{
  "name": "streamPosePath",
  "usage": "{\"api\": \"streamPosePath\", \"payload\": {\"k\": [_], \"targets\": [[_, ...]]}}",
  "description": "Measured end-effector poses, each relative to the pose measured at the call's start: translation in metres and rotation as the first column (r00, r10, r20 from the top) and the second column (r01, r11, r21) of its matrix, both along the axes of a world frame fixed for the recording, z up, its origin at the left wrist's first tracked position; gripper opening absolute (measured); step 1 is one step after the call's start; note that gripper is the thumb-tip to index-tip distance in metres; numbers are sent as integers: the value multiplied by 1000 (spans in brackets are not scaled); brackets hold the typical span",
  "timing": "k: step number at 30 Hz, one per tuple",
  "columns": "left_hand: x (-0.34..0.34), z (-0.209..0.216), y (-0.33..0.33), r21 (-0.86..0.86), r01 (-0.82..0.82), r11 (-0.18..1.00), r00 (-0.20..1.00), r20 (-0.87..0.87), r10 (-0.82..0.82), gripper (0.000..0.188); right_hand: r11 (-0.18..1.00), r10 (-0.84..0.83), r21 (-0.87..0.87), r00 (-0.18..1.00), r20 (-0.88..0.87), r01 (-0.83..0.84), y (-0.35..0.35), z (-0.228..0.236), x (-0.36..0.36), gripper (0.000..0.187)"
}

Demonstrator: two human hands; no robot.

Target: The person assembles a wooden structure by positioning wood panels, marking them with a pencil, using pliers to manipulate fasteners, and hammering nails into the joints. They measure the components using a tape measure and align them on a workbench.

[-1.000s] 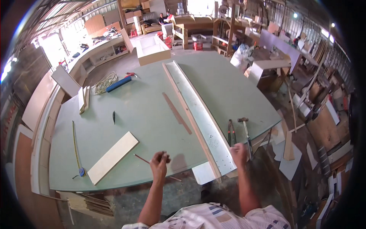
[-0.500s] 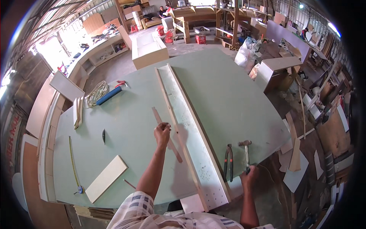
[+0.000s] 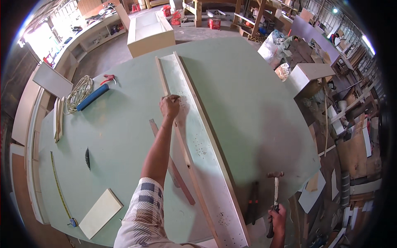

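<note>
**Left hand moves up the strip, hammer now gripped**

The left hand [image 3: 170, 106] has slid farther up the long board [image 3: 206, 149], fingers curled, pressing its thin wooden strip [image 3: 182, 144]. The right hand [image 3: 278, 215], earlier beside the hammer [image 3: 275, 194], now grips its handle, suggesting nailing is imminent.

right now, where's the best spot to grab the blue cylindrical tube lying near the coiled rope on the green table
Probably around the middle of the blue cylindrical tube, coming from above with fingers across its width. It lies flat and slanted on the green table, long and narrow, so a mid-length grip should balance it. Its upper end sits close to a small red clamp, and the coiled rope borders its left side.
</note>
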State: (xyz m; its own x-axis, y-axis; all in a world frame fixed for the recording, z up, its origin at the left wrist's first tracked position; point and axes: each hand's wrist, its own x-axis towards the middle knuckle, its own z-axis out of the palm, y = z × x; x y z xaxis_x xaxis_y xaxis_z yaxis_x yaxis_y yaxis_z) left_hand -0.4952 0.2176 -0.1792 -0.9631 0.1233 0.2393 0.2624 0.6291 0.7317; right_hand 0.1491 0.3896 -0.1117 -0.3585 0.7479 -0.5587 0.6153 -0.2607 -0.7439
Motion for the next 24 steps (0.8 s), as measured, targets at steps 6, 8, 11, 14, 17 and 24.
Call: {"api": "streamPosePath", "payload": {"k": [6,8,11,14,17,24], "targets": [[-22,-15,-1,-41,62,997,992,-108,-66,19,999,38,27,970,-242,-33,-11,35,-85,20],[-22,-18,-2,-44,64,997,990,-121,-69,18,989,146,77,926,-349,-127,-13,43,-122,20],[-19,-22,-1,42,59,997,990,-131,-53,15,970,244,103,870,-429,-221,-21,49,-177,20],[-19,-25,2,65,35,997,988,-152,-25,14,952,302,118,818,-489,-281,-36,50,-224,21],[-20,-25,3,96,22,995,982,-187,-4,14,933,353,129,783,-512,-336,-52,46,-258,22],[-21,-25,4,88,52,995,982,-188,-35,14,903,408,135,719,-563,-408,-65,27,-313,21]]}}
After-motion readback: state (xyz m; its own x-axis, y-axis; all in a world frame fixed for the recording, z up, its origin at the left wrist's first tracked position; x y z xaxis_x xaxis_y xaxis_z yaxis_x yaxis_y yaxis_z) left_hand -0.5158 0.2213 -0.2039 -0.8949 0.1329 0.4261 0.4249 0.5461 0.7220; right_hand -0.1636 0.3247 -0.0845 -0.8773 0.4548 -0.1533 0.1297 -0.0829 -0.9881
